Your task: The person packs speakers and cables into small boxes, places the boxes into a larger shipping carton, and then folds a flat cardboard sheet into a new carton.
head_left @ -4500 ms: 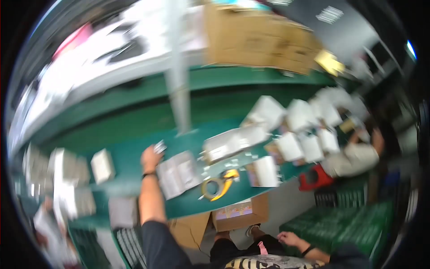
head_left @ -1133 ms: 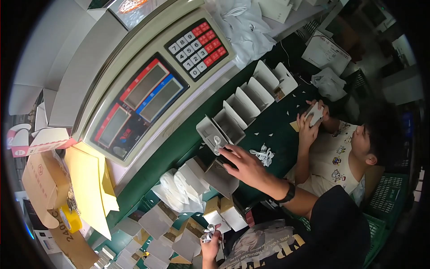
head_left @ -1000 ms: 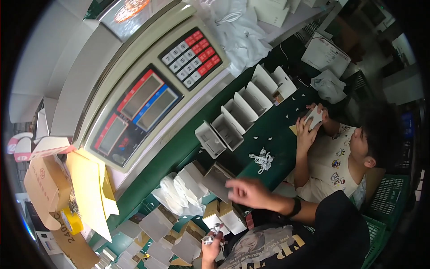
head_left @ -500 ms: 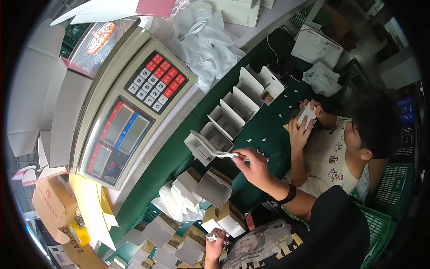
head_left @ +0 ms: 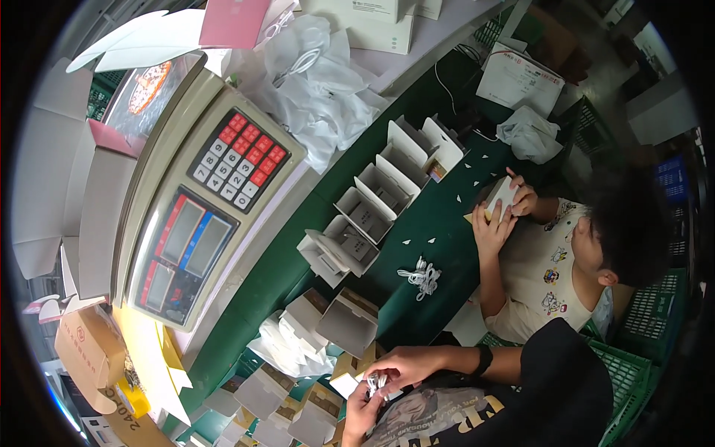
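Low in the picture, my left hand is closed round a small bundle of white cable. My right hand, with a black band on its wrist, has its fingers closed on the same bundle from the right. Both hands are close together in front of my dark printed shirt. Beyond them a pile of coiled white cables lies on the green table. Next to my hands is an open white and brown box, partly hidden by my fingers.
A row of open white boxes stands along the table. More open boxes and white plastic bags crowd the lower left. A scale stands at left. At right, a co-worker holds a white box in both hands.
My right hand has come back from near the row of boxes to my left hand and now grips the cable bundle there. The cable pile on the table has come into sight. The view has shifted slightly.
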{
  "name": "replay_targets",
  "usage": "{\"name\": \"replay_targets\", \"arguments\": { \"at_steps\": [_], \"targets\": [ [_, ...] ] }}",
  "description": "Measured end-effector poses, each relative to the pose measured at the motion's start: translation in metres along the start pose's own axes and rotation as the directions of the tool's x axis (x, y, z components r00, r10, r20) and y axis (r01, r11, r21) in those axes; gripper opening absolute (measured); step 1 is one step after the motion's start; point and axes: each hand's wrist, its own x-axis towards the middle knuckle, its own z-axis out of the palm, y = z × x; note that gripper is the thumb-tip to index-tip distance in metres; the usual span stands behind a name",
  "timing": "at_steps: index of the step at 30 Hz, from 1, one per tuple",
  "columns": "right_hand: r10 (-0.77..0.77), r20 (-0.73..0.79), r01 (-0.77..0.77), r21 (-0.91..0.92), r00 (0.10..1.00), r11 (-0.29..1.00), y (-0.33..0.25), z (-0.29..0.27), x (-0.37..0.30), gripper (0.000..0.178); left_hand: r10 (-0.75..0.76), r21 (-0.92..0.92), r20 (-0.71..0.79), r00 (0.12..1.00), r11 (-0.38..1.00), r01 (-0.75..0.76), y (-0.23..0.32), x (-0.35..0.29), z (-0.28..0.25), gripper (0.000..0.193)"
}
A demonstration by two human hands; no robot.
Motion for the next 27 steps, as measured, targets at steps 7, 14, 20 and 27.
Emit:
{"name": "replay_targets", "arguments": {
  "at_steps": [7,14,20,27],
  "targets": [
    [-0.050,-0.254,0.046,-0.020,0.966,0.999,0.009,-0.023,-0.008,0.025,-0.057,-0.245,-0.300,0.952,0.969,-0.019,0.023,0.006,0.019,0.027],
    [-0.241,-0.849,-0.007,-0.277,0.471,0.961,-0.011,-0.118,0.014,0.018,-0.135,-0.259,-0.425,0.895,0.966,0.023,0.028,0.006,0.022,0.038],
    [-0.213,-0.933,0.141,-0.179,0.289,0.974,0.025,-0.099,0.013,0.025,-0.172,-0.238,-0.334,0.927,0.967,0.093,0.027,0.011,0.030,0.038],
    [-0.262,-0.841,-0.105,-0.349,0.473,0.931,0.063,-0.124,-0.001,0.039,-0.226,-0.199,-0.226,0.948,0.963,0.182,0.019,0.015,0.024,0.036]
  ]
}}
